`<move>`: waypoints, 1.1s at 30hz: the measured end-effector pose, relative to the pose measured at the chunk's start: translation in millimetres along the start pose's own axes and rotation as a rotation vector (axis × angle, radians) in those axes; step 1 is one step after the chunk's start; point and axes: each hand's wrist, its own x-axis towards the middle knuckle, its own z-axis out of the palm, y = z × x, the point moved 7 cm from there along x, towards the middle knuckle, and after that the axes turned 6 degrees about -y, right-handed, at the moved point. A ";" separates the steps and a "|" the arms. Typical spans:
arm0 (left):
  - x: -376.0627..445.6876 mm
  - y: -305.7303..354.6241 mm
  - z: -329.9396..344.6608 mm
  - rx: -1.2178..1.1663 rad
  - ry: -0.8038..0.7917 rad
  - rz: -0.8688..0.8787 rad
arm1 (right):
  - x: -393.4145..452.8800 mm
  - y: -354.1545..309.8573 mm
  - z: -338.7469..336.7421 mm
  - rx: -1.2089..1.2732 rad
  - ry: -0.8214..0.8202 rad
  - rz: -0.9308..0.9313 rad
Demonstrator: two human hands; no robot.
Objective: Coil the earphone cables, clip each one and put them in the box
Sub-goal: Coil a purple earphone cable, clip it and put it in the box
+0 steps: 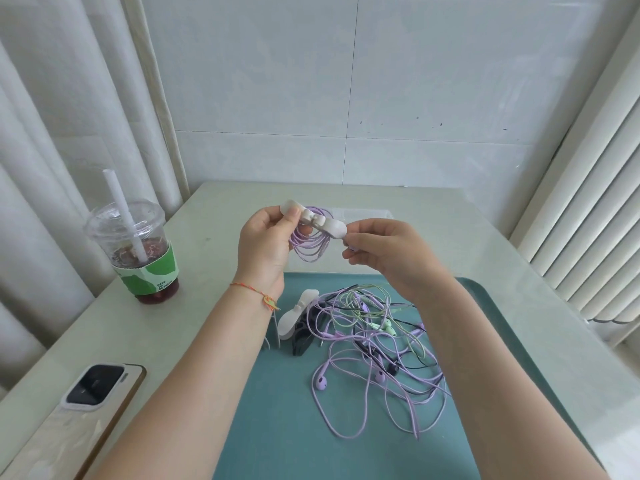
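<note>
Pinching opposite ends of a white clip (317, 220), the fingers of the left hand (266, 244) and the right hand (384, 251) are holding it up above the desk (207, 271), thumbs curled onto it. A coiled purple earphone cable (308, 242) is hanging from the clip between the hands. Below, loose tangled earphones (374, 344) and spare clips (294, 320) are lying on a teal tray (277, 427). A clear box (363, 213) is sitting just behind the hands.

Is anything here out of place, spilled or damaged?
Nothing is spilled or visibly damaged. The only disorder is the tangle of earphone cables on the tray: purple, green and black ones lie knotted together. The cup stands upright.
</note>
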 end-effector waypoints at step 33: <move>-14.3 -12.3 32.1 -0.390 -0.199 -0.191 | -0.9 -9.1 -6.1 0.227 0.120 -0.023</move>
